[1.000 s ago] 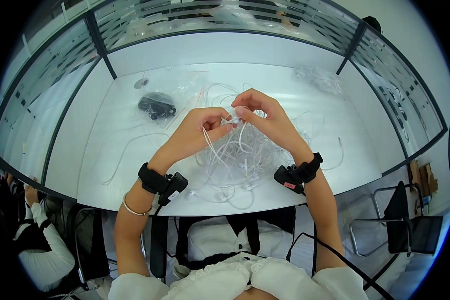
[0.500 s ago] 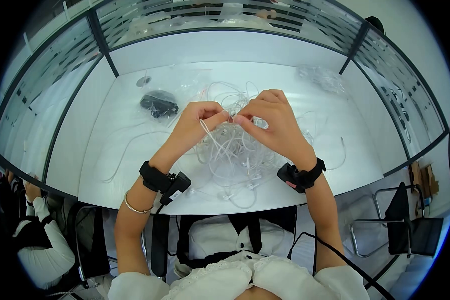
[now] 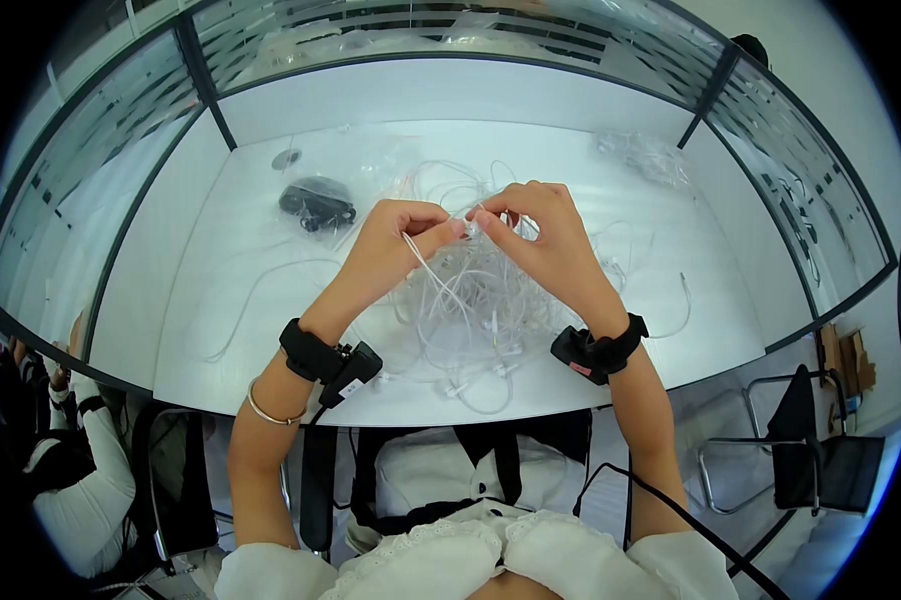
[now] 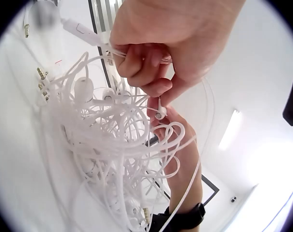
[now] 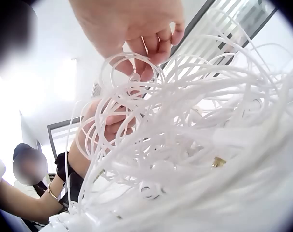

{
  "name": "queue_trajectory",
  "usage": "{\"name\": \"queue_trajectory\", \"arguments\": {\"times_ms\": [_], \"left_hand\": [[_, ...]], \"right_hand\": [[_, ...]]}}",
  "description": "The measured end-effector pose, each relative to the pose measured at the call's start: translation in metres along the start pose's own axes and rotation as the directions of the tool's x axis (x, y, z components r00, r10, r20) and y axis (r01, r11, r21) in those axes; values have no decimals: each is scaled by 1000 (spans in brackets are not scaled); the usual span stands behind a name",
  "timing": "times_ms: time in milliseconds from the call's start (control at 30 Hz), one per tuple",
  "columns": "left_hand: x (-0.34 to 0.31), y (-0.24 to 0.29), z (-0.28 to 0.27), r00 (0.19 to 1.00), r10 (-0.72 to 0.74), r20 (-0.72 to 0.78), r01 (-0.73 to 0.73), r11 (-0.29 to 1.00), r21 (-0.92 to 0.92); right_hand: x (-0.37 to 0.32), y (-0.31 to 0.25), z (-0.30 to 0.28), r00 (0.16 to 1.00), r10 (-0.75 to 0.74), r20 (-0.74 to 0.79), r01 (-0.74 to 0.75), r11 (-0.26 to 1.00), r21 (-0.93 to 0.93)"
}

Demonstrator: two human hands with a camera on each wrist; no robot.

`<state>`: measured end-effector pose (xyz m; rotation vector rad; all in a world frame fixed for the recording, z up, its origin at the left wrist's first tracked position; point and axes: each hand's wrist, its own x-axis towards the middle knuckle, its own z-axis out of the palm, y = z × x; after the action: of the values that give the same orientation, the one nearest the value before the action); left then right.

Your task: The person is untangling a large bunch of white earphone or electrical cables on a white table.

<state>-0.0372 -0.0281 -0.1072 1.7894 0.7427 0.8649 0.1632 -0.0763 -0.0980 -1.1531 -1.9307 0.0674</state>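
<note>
In the head view my left hand (image 3: 395, 240) grips white earphone cables (image 3: 435, 275) over the middle of the desk. Its curled fingers close round the cable in the left wrist view, with an inline remote (image 4: 81, 33) hanging beside them. My right hand (image 3: 545, 240) pinches an earphone wire by a white earbud (image 5: 134, 77) between thumb and fingertips. The two hands' fingertips nearly meet. Beneath them lies a tangled heap of white earphones (image 3: 480, 315), with loops, earbuds and gold plugs (image 5: 218, 162) showing. Part of the held cable is hidden behind the fingers.
A black item in a clear bag (image 3: 317, 205) lies at the back left, and a crumpled clear plastic bag (image 3: 640, 155) at the back right. Single cables (image 3: 245, 305) stretch to either side. Low partitions (image 3: 450, 92) enclose the white desk (image 3: 240, 375).
The right hand dipped and its fingertips came close to the left's, then rose slightly with the wire. The left hand has shifted only a little, still gripping its cables.
</note>
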Motion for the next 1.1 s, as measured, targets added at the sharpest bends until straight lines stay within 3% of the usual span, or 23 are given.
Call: {"name": "queue_trajectory", "arguments": {"times_ms": [133,233,400,500,600,700,867,967,1100], "left_hand": [[3,-6,3,997,27,-79,-30,999,-41],[0,3,6,987,-51,-150,34,993,-115],[-1,3,4,985,-174,0,168,949,-269],[0,3,5,985,-169,16,167,947,-274],[-1,3,6,988,-152,8,148,950,-276],[-1,2,7,992,-129,-6,123,959,-257],[-3,15,6,986,-79,-144,59,988,-142],[-1,11,1,987,-55,-154,35,991,-129],[-2,12,1,991,-125,-48,114,976,-187]], "right_hand": [[1,7,3,998,53,-26,-51,994,99],[0,9,0,995,73,-64,-66,992,110],[-4,5,-6,989,139,-54,-136,989,48],[-3,-8,-7,990,1,-142,-9,998,-55],[-1,-12,-9,972,-220,-78,200,958,-205],[-4,-9,-7,975,-220,-17,214,962,-168],[-4,0,-12,987,-93,-127,76,988,-135],[-3,-1,-15,982,-99,-160,82,990,-111],[-2,-2,-17,973,-90,-213,81,995,-49]]}}
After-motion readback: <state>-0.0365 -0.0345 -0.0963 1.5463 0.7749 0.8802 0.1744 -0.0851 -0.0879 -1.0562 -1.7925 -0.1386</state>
